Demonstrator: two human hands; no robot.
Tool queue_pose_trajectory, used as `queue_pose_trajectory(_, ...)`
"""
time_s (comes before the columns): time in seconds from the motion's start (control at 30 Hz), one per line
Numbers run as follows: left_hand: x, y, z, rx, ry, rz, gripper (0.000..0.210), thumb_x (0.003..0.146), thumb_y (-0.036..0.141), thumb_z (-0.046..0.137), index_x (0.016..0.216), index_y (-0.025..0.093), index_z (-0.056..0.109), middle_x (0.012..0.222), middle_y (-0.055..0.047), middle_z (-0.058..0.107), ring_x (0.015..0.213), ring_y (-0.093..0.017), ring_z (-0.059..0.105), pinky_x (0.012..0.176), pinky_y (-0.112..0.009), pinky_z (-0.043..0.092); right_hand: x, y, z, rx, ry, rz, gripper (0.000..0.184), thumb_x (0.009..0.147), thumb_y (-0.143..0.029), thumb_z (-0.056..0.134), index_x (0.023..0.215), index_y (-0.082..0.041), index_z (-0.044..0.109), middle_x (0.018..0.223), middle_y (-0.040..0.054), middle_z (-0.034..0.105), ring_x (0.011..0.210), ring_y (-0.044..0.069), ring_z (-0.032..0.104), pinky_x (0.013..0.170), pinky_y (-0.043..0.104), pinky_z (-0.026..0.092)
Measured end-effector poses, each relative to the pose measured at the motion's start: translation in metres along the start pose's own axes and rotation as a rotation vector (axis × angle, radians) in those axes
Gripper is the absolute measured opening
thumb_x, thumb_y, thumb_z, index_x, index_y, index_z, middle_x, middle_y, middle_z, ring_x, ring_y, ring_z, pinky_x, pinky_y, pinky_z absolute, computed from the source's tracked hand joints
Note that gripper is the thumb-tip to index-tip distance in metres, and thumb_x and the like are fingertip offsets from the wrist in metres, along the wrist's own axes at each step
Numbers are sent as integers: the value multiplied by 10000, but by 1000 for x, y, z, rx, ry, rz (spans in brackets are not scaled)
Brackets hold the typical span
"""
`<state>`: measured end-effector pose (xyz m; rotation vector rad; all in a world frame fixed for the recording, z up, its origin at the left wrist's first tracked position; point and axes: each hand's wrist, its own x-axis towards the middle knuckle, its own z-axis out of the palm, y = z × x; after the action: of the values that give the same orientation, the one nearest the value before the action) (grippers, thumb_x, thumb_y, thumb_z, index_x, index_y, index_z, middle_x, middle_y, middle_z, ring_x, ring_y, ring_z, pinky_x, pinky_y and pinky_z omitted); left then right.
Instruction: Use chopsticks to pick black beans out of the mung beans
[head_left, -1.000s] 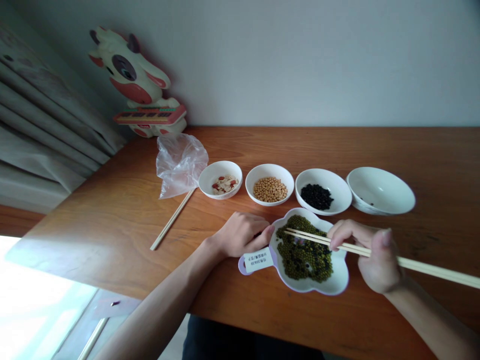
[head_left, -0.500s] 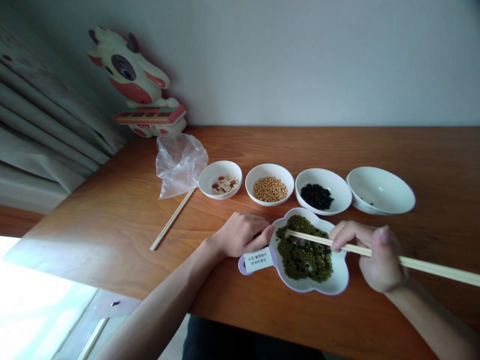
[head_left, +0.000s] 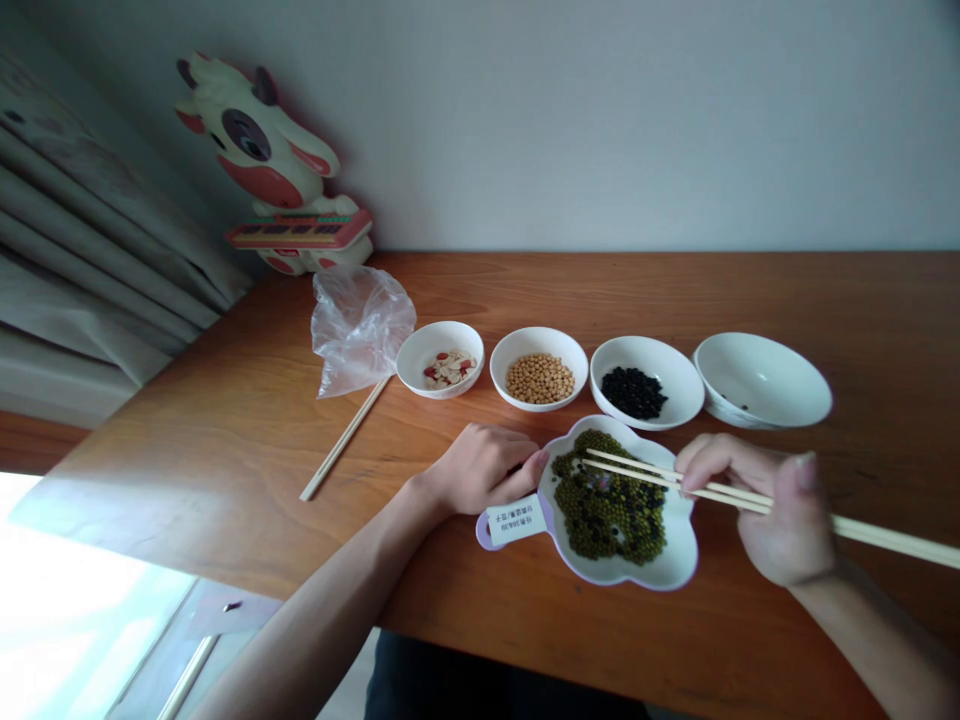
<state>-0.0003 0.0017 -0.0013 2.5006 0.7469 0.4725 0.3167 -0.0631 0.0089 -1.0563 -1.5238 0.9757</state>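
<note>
My right hand [head_left: 772, 505] is closed round a pair of wooden chopsticks [head_left: 720, 491], whose tips are slightly apart over a scalloped white dish [head_left: 679, 535] with a lilac rim. In the dish lie green mung beans [head_left: 592, 520] with some black beans mixed in. My left hand [head_left: 484, 468] pinches the dish's left rim, thumb on the edge, its other fingers curled under. A white paper label with printed writing [head_left: 517, 518] covers part of the dish's handle. Right behind the dish stands a white bowl of black beans [head_left: 634, 393].
Farther left stand a bowl of yellow soybeans [head_left: 540, 380] and a bowl of pale and reddish flakes [head_left: 450, 370]. A larger white bowl [head_left: 765, 375] at right holds a few dark bits. A clear plastic bag [head_left: 360, 325], spare chopsticks [head_left: 343, 440] and a cow toy keyboard [head_left: 300, 232] are at left.
My right hand has shifted a little right and up, and the chopstick tips have parted and moved slightly right. The left hand and dish have stayed put.
</note>
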Motion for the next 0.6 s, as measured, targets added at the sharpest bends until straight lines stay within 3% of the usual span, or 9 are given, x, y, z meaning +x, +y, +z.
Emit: queue_pose_trajectory(0.6, 0, 0, 0, 10, -7, 5, 465, 1127, 351, 346, 740, 179, 540, 747, -26, 641, 659, -125, 553, 664, -284, 390, -6, 8, -5, -22, -70, -6, 749, 1039, -711, 237, 756, -259, 763, 710, 78, 680, 697, 265, 621, 679, 402, 477)
